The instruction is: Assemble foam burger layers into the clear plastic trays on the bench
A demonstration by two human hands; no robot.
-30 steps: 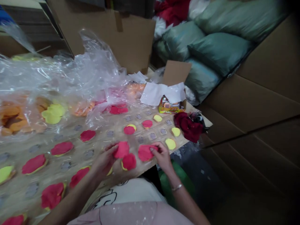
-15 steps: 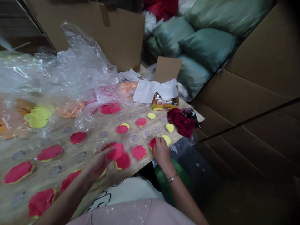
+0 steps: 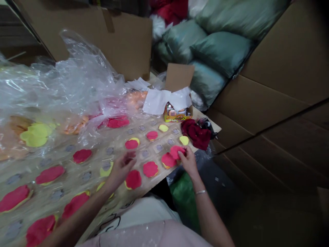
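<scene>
My right hand (image 3: 189, 160) pinches a thin pink flower-shaped piece (image 3: 177, 151) by its edge, at the table's front right. That piece overlaps another pink flower-shaped piece (image 3: 168, 160), which lies over yellow. My left hand (image 3: 123, 165) hovers above the table with its fingers loosely apart and no piece visible in it. Below it lie a darker pink piece (image 3: 133, 179) and a pink piece (image 3: 150, 169). A bare yellow piece (image 3: 183, 140) lies beyond my right hand. Clear plastic trays with small grey shapes (image 3: 159, 148) lie between the pieces.
Crumpled clear plastic (image 3: 84, 75) covers the table's far left, with orange and yellow pieces (image 3: 37, 134) beneath or beside it. At the far right stand a small colourful box (image 3: 177, 118) and a dark red cloth (image 3: 196, 133). Cardboard boxes (image 3: 272, 106) and green sacks (image 3: 221, 51) surround the table.
My left hand has let go of the pink piece it held and lifted slightly. My right hand has moved right and up, now with a pink piece in its fingers. The view shifted slightly.
</scene>
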